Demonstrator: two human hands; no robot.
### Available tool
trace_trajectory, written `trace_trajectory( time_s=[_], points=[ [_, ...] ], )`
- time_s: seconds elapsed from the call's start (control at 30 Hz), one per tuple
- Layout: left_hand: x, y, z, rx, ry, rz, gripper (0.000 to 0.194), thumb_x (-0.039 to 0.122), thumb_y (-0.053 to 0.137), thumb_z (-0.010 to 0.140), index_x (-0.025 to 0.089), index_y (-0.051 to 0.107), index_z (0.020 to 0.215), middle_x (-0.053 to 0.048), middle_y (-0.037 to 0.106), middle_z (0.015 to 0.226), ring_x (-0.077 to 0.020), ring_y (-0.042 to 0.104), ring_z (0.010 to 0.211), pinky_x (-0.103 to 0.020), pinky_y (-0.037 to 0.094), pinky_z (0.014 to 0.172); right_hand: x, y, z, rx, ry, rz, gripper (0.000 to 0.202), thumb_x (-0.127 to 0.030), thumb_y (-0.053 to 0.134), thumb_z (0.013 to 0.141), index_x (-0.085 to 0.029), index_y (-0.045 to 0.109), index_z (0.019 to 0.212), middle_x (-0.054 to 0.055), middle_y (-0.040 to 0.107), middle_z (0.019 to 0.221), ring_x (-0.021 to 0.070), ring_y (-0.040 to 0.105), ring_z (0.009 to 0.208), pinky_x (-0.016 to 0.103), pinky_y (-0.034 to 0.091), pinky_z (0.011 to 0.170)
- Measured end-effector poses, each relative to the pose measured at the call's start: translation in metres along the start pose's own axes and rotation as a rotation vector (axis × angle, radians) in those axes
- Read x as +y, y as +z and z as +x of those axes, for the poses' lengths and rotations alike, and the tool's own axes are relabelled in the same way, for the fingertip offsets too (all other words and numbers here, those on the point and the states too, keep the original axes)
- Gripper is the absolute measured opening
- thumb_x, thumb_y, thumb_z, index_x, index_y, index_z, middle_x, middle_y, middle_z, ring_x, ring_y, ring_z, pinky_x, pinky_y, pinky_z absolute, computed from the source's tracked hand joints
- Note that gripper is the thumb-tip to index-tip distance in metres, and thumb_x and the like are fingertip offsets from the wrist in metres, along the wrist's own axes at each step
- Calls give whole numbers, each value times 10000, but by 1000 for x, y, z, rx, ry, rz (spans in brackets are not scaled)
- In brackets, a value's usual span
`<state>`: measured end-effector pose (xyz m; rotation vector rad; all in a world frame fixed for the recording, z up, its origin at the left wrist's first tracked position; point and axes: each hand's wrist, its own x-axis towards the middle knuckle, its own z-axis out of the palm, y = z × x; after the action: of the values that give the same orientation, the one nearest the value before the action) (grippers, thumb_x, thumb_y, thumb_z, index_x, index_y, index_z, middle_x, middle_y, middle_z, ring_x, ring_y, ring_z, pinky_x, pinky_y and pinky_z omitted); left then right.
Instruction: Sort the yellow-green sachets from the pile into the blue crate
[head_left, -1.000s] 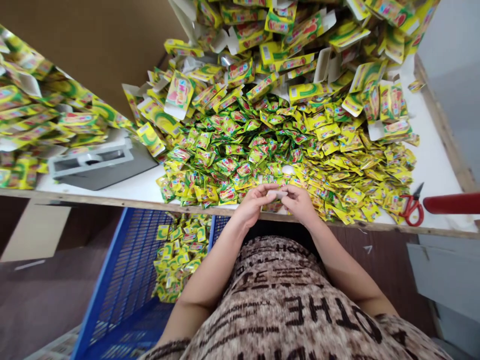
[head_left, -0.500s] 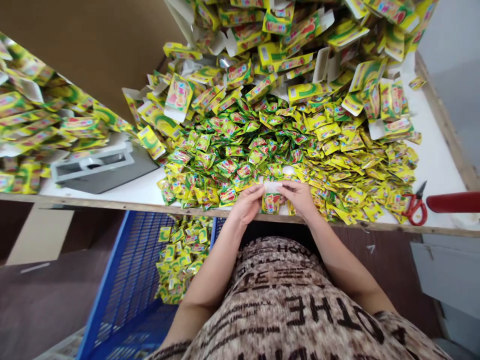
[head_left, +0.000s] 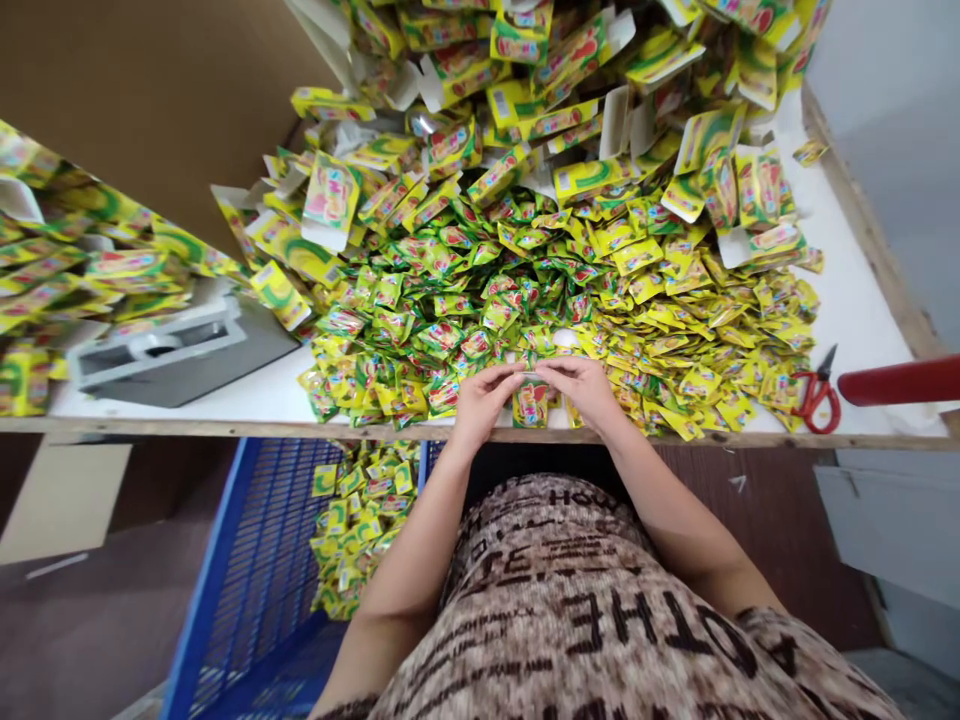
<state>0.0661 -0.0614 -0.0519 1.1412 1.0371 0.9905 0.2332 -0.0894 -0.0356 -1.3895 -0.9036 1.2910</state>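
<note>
A small yellow-green box (head_left: 531,405) stands at the table's front edge between my hands. My left hand (head_left: 484,398) pinches the left end of its top flap, fingers closed. On the other side, my right hand (head_left: 581,388) pinches the flap's right end between thumb and fingers. The white flap now shows only as a thin edge. Just beyond my hands lies a heap of small green and yellow packets (head_left: 480,320), with more yellow packets (head_left: 697,340) to the right.
Yellow boxes (head_left: 517,110) are piled at the back. A tape dispenser (head_left: 180,350) stands at left below a brown carton (head_left: 165,90). Red scissors (head_left: 817,395) and a red handle (head_left: 900,382) lie at right. A blue crate (head_left: 217,590) with packets is below the table.
The box's white top flap, broad and facing up before, has folded to a thin edge between my fingers. The view has shifted slightly, moving the table contents left.
</note>
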Motion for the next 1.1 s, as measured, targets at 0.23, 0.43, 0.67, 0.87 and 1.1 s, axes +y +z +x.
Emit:
trace_trajectory(
  time_s=[0.23,0.43,0.67,0.87,1.1],
  points=[
    [-4,1,6,-81,24,-42,245,319,744,753,160,726,939,-43,724,860,-141,649,772,-261,510,755,-1,-2,0,-29,-20,-20,310,-408,818,627,-164,762,811,43,738,754,155,650,616,274,565,534],
    [-4,-1,2,-132,124,-25,176,298,752,756,155,689,834,-49,697,857,-152,646,825,-277,505,789,4,-5,-7,-54,-57,-54,289,-436,797,676,-190,760,822,50,745,790,173,673,652,296,581,573],
    [-7,-12,-10,-213,213,42,192,297,781,738,163,705,853,-78,715,931,-190,670,919,-335,534,845,16,0,-29,28,-407,-317,147,-342,726,803,-231,745,898,59,677,941,189,661,874,343,577,765],
    [-17,-11,-23,-177,334,247,202,287,712,810,196,703,991,-84,716,971,-197,669,946,-345,538,852,31,9,-51,126,-614,-479,167,-225,589,902,-265,726,989,76,644,1071,184,646,967,363,545,864],
    [10,-31,-36,101,254,164,256,317,660,844,214,710,1072,-67,715,1016,-179,665,897,-305,529,817,8,-18,14,153,-321,-512,163,-306,592,878,-191,705,900,51,698,858,184,648,768,340,522,751]
  ],
)
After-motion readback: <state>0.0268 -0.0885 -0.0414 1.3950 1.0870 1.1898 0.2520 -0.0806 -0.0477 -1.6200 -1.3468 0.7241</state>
